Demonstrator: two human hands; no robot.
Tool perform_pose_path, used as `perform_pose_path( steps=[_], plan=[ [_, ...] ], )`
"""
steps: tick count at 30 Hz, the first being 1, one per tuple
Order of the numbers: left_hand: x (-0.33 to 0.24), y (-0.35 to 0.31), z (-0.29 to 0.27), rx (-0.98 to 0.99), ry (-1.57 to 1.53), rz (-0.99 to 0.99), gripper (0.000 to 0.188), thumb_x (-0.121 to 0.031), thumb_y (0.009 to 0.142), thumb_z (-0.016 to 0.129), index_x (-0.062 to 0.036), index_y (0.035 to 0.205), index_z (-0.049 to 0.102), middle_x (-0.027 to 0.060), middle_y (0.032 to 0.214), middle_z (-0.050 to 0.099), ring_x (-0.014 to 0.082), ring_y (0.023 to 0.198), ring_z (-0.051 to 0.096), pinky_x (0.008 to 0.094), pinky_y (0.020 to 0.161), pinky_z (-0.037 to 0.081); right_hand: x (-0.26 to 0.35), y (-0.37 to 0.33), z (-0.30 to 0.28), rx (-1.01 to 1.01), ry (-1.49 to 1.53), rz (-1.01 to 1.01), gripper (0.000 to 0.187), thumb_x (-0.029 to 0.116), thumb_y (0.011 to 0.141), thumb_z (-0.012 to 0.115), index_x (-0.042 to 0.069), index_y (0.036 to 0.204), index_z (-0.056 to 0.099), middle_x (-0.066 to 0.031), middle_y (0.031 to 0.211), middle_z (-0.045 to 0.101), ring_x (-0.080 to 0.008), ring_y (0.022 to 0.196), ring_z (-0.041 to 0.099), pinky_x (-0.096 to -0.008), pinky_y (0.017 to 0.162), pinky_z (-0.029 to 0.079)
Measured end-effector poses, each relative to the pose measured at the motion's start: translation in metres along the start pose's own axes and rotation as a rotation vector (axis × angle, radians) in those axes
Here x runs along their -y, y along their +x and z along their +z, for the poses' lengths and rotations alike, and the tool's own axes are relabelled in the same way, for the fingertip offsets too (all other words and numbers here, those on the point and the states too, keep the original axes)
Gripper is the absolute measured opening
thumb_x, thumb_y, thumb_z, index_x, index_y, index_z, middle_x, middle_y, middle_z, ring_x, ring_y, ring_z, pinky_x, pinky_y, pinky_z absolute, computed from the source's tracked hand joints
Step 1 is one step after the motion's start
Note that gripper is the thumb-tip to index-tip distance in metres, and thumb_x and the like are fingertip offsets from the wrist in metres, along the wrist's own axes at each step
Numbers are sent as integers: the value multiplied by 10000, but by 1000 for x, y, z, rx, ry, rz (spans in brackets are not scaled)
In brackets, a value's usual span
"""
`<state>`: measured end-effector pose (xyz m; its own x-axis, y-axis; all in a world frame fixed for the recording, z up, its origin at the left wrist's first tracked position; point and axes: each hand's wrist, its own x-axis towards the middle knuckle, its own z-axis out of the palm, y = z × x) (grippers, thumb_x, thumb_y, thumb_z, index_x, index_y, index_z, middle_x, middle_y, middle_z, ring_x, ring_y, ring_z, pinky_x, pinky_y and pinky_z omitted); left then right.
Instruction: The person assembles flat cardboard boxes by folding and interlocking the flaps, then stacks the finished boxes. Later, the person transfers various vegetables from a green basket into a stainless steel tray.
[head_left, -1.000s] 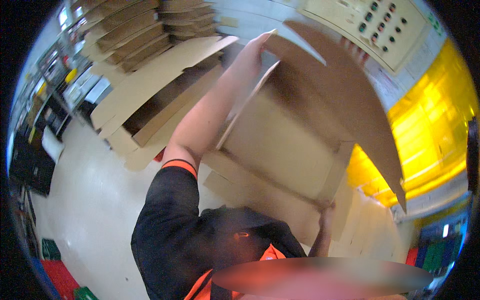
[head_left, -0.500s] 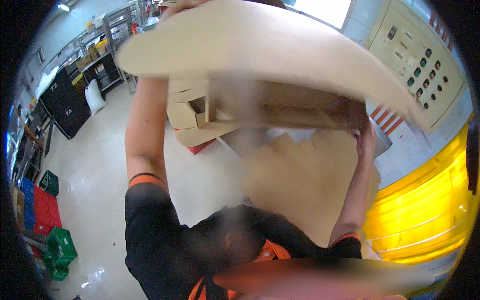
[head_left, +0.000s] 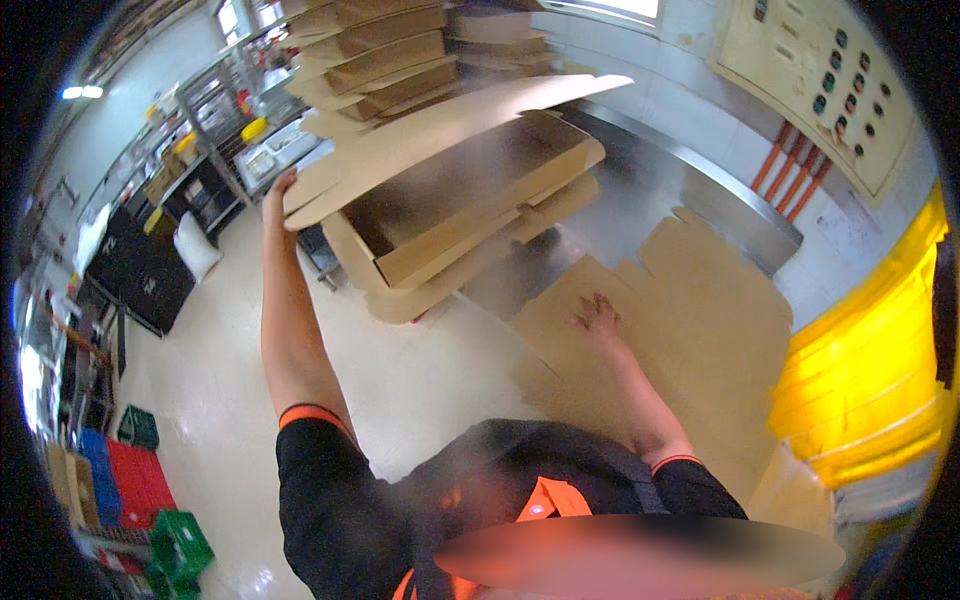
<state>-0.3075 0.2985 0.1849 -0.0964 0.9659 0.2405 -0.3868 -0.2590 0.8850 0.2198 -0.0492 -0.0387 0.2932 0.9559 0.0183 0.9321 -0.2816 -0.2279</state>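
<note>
An open cardboard box [head_left: 480, 225] sits ahead of me, its long lid flap raised and tilted. At the flap's left end my left hand [head_left: 279, 197] is closed on the edge, its fingers partly hidden behind the cardboard. My right hand [head_left: 599, 322], fingers apart, lies over a flat cardboard blank [head_left: 700, 310] to the right of the box. More of this flat cardboard spreads toward my body under the right forearm. Whether the right palm presses on the sheet cannot be made out.
Behind the box rise stacks of folded cardboard boxes [head_left: 370, 60]. A metal worktop [head_left: 640, 170] runs along the tiled wall, below a control panel [head_left: 830, 80]. Yellow plastic sheeting [head_left: 870, 370] hangs at right. Green crates [head_left: 180, 548] and a red crate [head_left: 140, 485] stand at left.
The box has gone from close before me, held up in both hands, to lower and farther away. My right hand has left it and moved down over the flat cardboard.
</note>
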Motion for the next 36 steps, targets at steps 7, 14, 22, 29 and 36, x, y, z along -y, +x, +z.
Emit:
perform_pose_path(
  steps=[7, 14, 22, 29, 36],
  plan=[
    [-20, -56, -10, -250, 321, 148, 464, -299, 900, 515, -75, 1305, 485, 117, 1282, 489, 254, 1107, 497, 391, 949, 406, -75, -63, -5, -123, -110, 216, 566, 442, 946, 410, 176, 1442, 354, -107, 1512, 296, -288, 1397, 255, -562, 1097, 204],
    [-39, -278, 82, -329, 934, 1079, 342, -215, 956, 513, 27, 1197, 514, 186, 1251, 488, 276, 1184, 467, 424, 1047, 334, -92, -20, -9, -127, -73, 319, 553, 426, 942, 423, 141, 1415, 390, -117, 1497, 318, -292, 1390, 269, -561, 1090, 220],
    [106, -409, 122, 689, 670, -502, 216, -184, 901, 537, -6, 945, 651, 104, 894, 659, 189, 856, 627, 334, 809, 476, -98, 86, -37, -42, -62, 312, 540, 412, 897, 492, 82, 1324, 479, -159, 1439, 390, -342, 1321, 369, -558, 1042, 315],
    [174, -440, 129, 957, 645, -1139, 486, -453, 946, 458, -19, 1059, 644, 82, 955, 670, 227, 851, 626, 346, 807, 474, -102, 140, -38, -79, -114, 480, 607, 512, 793, 563, 81, 1220, 577, -153, 1287, 524, -360, 1180, 512, -582, 954, 395],
    [162, -434, 157, 1139, 562, -1052, 507, -470, 942, 469, -29, 1157, 594, 89, 1033, 647, 209, 938, 593, 350, 879, 446, -133, 119, -39, -219, 526, 533, 518, 353, 804, 653, 53, 1219, 576, -191, 1225, 560, -311, 1108, 568, -418, 912, 466]
  ],
)
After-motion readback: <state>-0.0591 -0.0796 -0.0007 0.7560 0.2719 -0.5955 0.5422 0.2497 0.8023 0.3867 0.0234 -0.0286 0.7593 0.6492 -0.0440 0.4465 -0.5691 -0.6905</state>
